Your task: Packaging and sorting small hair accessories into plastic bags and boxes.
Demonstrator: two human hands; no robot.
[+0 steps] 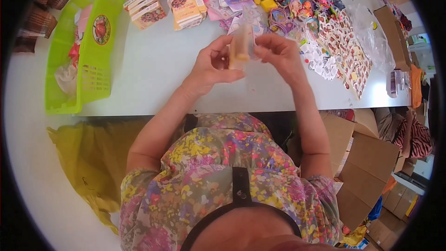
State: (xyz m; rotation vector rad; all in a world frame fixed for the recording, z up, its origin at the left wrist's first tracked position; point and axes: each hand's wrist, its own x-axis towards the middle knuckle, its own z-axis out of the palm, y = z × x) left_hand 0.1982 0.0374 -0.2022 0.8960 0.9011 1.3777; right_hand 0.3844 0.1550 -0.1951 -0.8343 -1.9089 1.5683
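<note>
Above the white table, my left hand (214,62) grips a small pale yellow and orange carton (239,56), thumb on the near side and fingers around its left side. The carton stands on edge and is blurred by motion. Just to its right, my right hand (278,55) has thumb and fingertips pinched together beside the carton. Whatever lies between those fingertips is too small and blurred to make out. Similar cartons stand farther back: a stack (187,5) and a row (146,9) to its left.
A green plastic basket (95,83) stands at the left. Colourful hair ties and trinkets (288,0) are heaped at the back right, beside sheets of printed stickers (344,42) and clear plastic bags (371,35). An open cardboard box (364,172) sits below the table's right edge.
</note>
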